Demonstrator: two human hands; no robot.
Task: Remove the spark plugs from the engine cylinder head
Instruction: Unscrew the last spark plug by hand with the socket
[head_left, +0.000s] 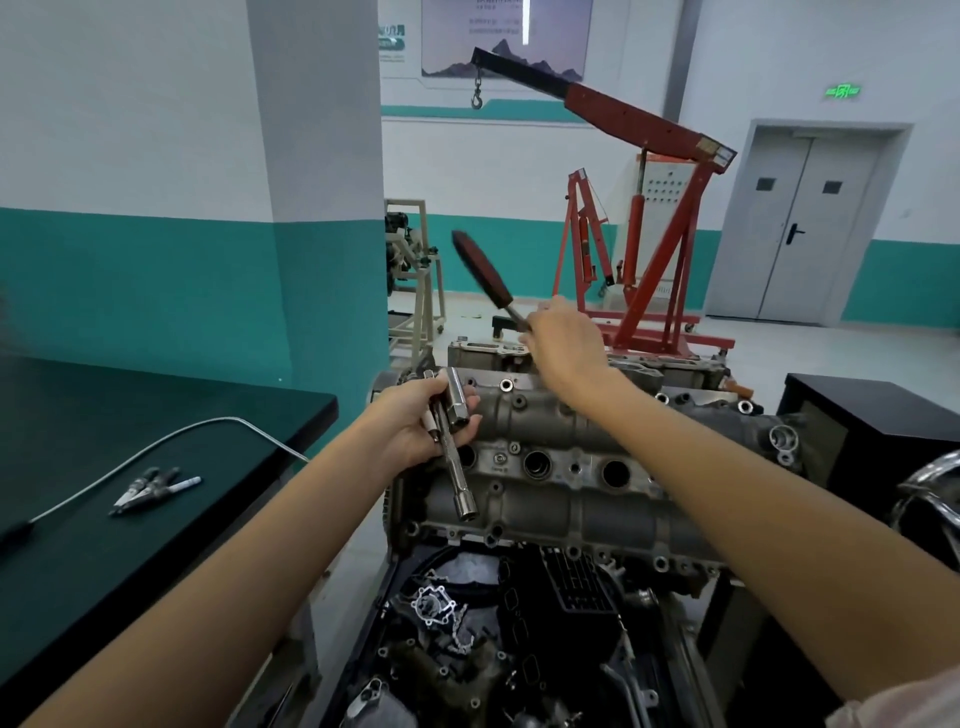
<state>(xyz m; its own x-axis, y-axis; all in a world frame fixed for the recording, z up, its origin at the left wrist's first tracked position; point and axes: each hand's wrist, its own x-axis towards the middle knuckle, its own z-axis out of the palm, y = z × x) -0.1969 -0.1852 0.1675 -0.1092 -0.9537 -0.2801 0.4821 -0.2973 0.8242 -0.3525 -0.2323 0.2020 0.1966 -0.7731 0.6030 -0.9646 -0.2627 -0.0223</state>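
Grey, grimy cylinder head (545, 499), dark plug wells open; left hand (415, 423) curled round chrome sockets (457, 441); right hand (563, 345) gripping ratchet handle (485, 275).

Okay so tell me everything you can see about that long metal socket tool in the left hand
The tube socket wrench is a long, slim tube of bright, chrome-looking metal with an open, wider socket mouth at its lower end. It slants down and to the right, its lower end hanging in front of the grey cylinder head. The left hand grips its upper part, bundled with a shorter, fatter silver socket and what looks like a spark plug with a white end. Its upper end is hidden by the fingers.
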